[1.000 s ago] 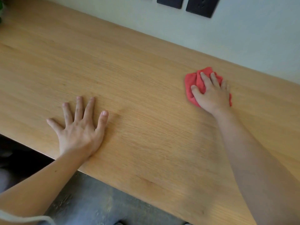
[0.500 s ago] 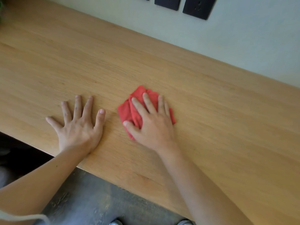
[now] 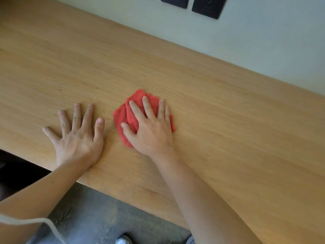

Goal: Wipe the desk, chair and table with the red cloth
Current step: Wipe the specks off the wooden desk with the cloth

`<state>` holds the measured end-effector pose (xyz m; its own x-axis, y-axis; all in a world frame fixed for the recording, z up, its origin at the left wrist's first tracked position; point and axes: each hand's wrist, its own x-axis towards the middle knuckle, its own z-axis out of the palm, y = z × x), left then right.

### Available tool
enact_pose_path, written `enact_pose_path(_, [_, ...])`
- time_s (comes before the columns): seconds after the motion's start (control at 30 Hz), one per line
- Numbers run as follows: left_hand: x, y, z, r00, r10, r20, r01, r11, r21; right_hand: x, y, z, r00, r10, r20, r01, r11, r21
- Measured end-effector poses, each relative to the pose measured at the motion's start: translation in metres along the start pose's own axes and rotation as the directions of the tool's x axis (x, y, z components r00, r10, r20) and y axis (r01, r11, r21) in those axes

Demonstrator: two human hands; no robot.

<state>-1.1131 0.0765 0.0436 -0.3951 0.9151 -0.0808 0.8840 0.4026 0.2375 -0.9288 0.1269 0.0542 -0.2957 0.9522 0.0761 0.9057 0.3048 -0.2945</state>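
A crumpled red cloth [image 3: 123, 118] lies on the light wooden desk [image 3: 228, 120], a little left of its middle. My right hand [image 3: 151, 127] presses flat on top of the cloth with fingers spread, covering most of it. My left hand [image 3: 79, 136] rests flat on the bare wood just left of the cloth, fingers apart, holding nothing. A narrow gap of wood separates its thumb from the cloth.
A pale wall [image 3: 246, 41] runs along the desk's far edge, with dark socket plates [image 3: 207, 7] at the top. Below the desk's near edge is grey floor [image 3: 105, 217] and a shoe tip [image 3: 123, 241]. A dark space [image 3: 15, 169] lies at the lower left.
My right hand has slid the red cloth from the far right of the desk leftward and nearer, stopping beside my left hand. The left hand has stayed put.
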Motion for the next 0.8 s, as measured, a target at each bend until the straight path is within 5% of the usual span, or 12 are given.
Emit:
enact_pose_path(0.37, [0.004,-0.005,0.004,1.000,0.024,-0.011,-0.024,1.000,-0.006,0.088,0.035,-0.003,0.960,0.279,0.016,-0.278,0.959,-0.058])
enact_pose_path(0.8, [-0.003,-0.001,0.000,0.998,0.059,0.030,-0.058,0.998,-0.011,-0.114,0.013,-0.014,0.941,0.338,0.014,-0.336,0.939,-0.078])
